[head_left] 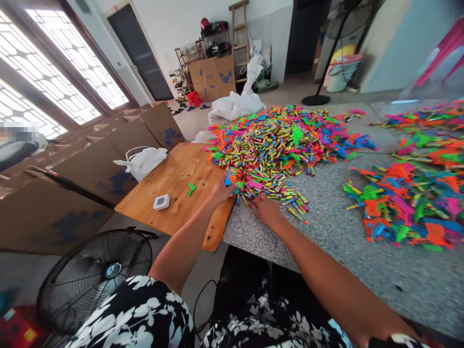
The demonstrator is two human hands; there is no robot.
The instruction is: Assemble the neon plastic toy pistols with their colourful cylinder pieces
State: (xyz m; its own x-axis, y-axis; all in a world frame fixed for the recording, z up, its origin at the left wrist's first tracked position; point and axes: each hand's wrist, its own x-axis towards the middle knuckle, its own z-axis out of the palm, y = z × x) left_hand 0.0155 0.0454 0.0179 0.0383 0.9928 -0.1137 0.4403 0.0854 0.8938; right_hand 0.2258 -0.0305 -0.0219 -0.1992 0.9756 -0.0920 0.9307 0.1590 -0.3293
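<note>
A large pile of small tubes with yellow, red and blue stripes [266, 140] and bright flat plastic pieces lies on the speckled stone table [250, 237]. At the pile's near left edge is my left hand [220, 191], its fingers curled around a small blue plastic piece [227, 179]. A green piece [239, 184] lies against its fingertips. My right hand [267, 210] rests low at the pile's front edge, fingers bent among the striped tubes; what they grip is hidden. Between and just beyond both hands sits a pink plastic piece [255, 184].
A wooden board [181, 164] adjoins the stone table on the left, bearing a white square device [161, 202] and a green plastic piece [191, 189]. Mixed plastic pieces [406, 205] form another heap at right. A floor fan [97, 278] and cardboard boxes [108, 164] stand left.
</note>
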